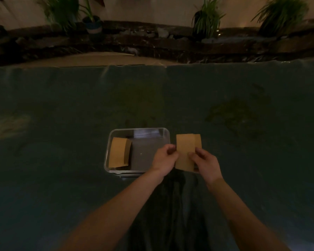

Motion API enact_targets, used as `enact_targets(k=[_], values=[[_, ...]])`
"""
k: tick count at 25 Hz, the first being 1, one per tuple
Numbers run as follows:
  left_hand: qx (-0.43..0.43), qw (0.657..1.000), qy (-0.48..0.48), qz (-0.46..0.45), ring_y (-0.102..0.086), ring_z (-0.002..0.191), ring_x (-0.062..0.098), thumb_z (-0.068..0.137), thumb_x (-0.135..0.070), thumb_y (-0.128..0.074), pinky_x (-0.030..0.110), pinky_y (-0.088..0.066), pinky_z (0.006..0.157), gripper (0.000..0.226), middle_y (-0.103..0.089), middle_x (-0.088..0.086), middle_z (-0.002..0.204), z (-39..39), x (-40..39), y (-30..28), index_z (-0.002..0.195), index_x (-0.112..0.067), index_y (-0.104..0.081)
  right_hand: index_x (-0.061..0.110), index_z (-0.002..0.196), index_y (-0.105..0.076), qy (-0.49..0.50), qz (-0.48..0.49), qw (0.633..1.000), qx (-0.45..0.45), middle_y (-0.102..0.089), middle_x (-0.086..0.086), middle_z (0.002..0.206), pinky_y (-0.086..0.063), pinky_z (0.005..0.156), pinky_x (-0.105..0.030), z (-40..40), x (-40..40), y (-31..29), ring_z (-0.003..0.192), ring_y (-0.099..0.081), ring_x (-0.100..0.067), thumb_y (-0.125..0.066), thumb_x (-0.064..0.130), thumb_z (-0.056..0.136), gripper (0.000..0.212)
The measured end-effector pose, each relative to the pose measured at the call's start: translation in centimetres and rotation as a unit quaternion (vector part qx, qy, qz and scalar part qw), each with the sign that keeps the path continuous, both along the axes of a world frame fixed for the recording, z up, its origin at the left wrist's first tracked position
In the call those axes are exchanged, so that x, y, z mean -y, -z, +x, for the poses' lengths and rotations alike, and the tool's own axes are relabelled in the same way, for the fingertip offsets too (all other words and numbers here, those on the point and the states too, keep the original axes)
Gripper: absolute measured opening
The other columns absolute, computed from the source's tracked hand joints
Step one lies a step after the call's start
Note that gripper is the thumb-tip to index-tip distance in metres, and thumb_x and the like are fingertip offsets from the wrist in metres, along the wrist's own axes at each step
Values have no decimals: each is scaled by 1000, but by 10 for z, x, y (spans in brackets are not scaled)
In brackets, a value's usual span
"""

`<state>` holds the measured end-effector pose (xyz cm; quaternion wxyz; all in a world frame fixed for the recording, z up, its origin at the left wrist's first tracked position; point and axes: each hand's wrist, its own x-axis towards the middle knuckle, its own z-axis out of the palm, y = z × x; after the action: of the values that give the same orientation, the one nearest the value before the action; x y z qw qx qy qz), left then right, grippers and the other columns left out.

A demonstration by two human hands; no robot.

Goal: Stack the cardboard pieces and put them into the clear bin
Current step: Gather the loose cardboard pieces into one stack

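Note:
A clear bin [163,132] rests on the dark green cloth in front of me. A small stack of brown cardboard pieces [119,153] lies inside it against the left wall. Just right of the bin I hold another stack of cardboard pieces [186,148], slightly fanned so a second piece shows behind the front one. My left hand [164,159] pinches the stack's left edge, over the bin's right side. My right hand [205,163] grips its lower right part, thumb on the front face.
The green cloth [62,124] covers the whole work surface. A flat cardboard sheet [101,59] lies beyond its far edge. Potted plants [207,20] and a dark stone ledge line the back wall.

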<state>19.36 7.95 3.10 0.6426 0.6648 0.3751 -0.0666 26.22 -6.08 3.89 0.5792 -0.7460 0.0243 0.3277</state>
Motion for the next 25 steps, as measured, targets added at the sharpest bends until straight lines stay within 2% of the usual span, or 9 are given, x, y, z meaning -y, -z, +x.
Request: enact_targets(k=[2, 4, 7, 9, 13, 17, 20, 22, 25], values=[[-10, 1000, -2, 20, -62, 111, 22, 94, -20, -60, 45, -54, 97, 23, -65, -3, 116, 24, 8, 8, 116, -26, -63, 16, 133, -59, 8, -53, 998, 32, -67, 2, 116, -55, 92, -43, 20, 4, 8, 105, -64, -19, -64, 26, 93, 42], [-41, 997, 18, 69, -61, 114, 22, 94, -20, -60, 41, -51, 99, 28, -66, -2, 119, 48, 14, 17, 121, -24, -65, 17, 135, -58, 4, -121, 991, 62, -66, -4, 126, -52, 98, -47, 37, 5, 18, 112, -62, -24, -64, 29, 92, 45], [-107, 983, 55, 137, -61, 116, 20, 95, -23, -59, 28, -45, 86, 35, -65, 1, 131, 74, 19, 32, 129, -22, -64, 18, 132, -62, 4, -192, 978, 76, -68, -6, 126, -51, 97, -39, 53, 4, 34, 112, -63, -25, -64, 32, 92, 43], [-141, 976, 67, 154, -62, 114, 19, 96, -25, -57, 26, -42, 78, 35, -64, 1, 132, 87, 22, 43, 131, -25, -63, 19, 131, -64, 15, -219, 974, 60, -69, -6, 125, -52, 93, -37, 61, 3, 47, 110, -64, -25, -65, 34, 90, 43], [-152, 969, 49, 186, -63, 116, 22, 95, -20, -59, 27, -45, 85, 33, -67, 5, 130, 99, 27, 63, 127, -18, -66, 19, 130, -64, 8, -247, 967, 62, -70, -6, 125, -53, 94, -39, 71, 0, 68, 111, -65, -25, -65, 34, 90, 43], [-144, 973, 19, 179, -64, 112, 23, 96, -20, -60, 24, -43, 81, 31, -69, 9, 125, 104, 32, 75, 125, -13, -66, 15, 125, -66, -7, -264, 957, 118, -70, -10, 121, -53, 88, -39, 76, -4, 80, 107, -66, -27, -63, 32, 91, 38], [-146, 975, 18, 165, -65, 108, 21, 95, -22, -61, 24, -43, 78, 29, -69, 8, 122, 109, 31, 79, 123, -13, -65, 13, 126, -65, -10, -287, 946, 151, -60, -13, 128, -48, 86, -33, 80, -8, 90, 108, -61, -28, -62, 29, 92, 38], [-144, 977, 16, 154, -65, 107, 20, 94, -22, -63, 25, -47, 80, 30, -68, 7, 122, 110, 31, 81, 123, -14, -64, 13, 129, -62, 1, -289, 947, 142, -54, -13, 133, -44, 87, -32, 79, -8, 95, 113, -57, -29, -62, 28, 93, 40], [-142, 981, 0, 130, -62, 112, 24, 91, -25, -65, 35, -52, 91, 41, -63, 9, 128, 115, 31, 82, 130, -15, -58, 13, 137, -55, 2, -276, 957, 91, -58, -15, 134, -50, 95, -40, 82, -9, 101, 117, -58, -31, -60, 30, 93, 47]])
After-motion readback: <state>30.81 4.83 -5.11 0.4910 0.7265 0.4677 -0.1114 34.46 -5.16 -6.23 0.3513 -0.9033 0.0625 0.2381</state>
